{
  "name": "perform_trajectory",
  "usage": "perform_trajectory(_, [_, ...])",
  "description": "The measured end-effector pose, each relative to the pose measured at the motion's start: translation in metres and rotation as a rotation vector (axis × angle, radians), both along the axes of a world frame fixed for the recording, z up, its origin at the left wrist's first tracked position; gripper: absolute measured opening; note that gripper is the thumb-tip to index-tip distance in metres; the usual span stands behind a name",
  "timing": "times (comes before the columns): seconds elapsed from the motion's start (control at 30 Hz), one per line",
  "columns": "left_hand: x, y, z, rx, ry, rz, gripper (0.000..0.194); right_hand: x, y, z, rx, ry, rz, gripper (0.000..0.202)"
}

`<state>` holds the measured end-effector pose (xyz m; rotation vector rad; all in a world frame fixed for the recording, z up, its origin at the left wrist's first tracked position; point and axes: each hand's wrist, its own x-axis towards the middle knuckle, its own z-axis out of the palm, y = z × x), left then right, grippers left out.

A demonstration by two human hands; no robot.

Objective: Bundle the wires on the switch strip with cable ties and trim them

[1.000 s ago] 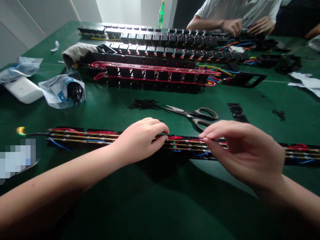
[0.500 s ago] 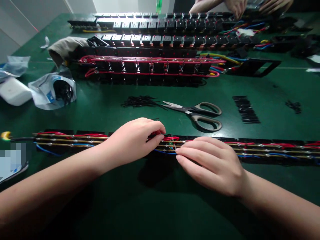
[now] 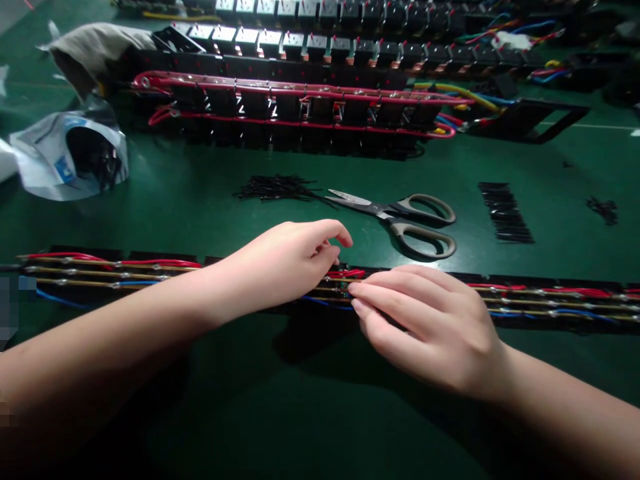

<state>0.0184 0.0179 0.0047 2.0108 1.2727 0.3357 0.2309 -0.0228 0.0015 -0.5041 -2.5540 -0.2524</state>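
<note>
Across the front of the table lies a long black strip point(image 3: 75, 272) with brass rods, red wires and blue wires along it. My left hand point(image 3: 310, 257) is over its middle, index finger bent and raised apart from the thumb. The thumb and another fingertip come together at the strip; what they hold is hidden. Just to the right, my right hand point(image 3: 430, 320) pinches with thumb and fingers at the rods, beside a small green part point(image 3: 345, 287). Whatever lies between those fingertips is too small to make out.
Scissors point(image 3: 385, 215) lie partly open behind my hands. A loose pile of black cable ties point(image 3: 275, 188) is to their left, a neat row of ties point(image 3: 505, 212) to their right. Farther back are a red-wired assembly point(image 3: 280, 90), a plastic bag point(image 3: 43, 160) and a grey cloth point(image 3: 95, 50).
My left index finger has lifted away from the thumb, and that hand has risen slightly. My right fingertips stay at the strip. The view has tilted down, so the co-worker's hands have left the picture.
</note>
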Motion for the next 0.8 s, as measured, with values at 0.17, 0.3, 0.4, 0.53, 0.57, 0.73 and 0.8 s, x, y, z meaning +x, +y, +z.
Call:
perform_trajectory(0.17, [0.0, 0.0, 0.0, -0.025, -0.146, 0.005, 0.024, 0.001, -0.001, 0.002, -0.005, -0.034, -0.023, 0.01])
perform_trajectory(0.3, [0.0, -0.002, 0.0, -0.039, -0.261, 0.01, 0.026, 0.001, -0.002, 0.003, -0.042, -0.053, -0.026, 0.008])
perform_trajectory(0.4, [0.0, -0.004, 0.003, -0.052, -0.318, 0.024, 0.032, 0.002, 0.0, 0.004, -0.082, -0.05, -0.024, 0.008])
perform_trajectory(0.53, [0.001, -0.005, 0.009, -0.036, -0.304, 0.015, 0.014, 0.002, 0.003, 0.006, -0.051, -0.036, -0.052, 0.008])
perform_trajectory(0.57, [0.001, -0.005, 0.01, -0.021, -0.286, 0.003, 0.011, 0.003, 0.004, 0.007, -0.04, -0.032, -0.068, 0.009])
perform_trajectory(0.73, [0.0, -0.006, 0.012, 0.065, -0.251, -0.059, 0.014, 0.004, 0.005, 0.002, -0.149, 0.064, -0.092, 0.012])
perform_trajectory(0.8, [0.0, -0.007, 0.01, 0.058, -0.241, -0.065, 0.015, 0.004, 0.005, -0.001, -0.259, 0.144, -0.088, 0.014])
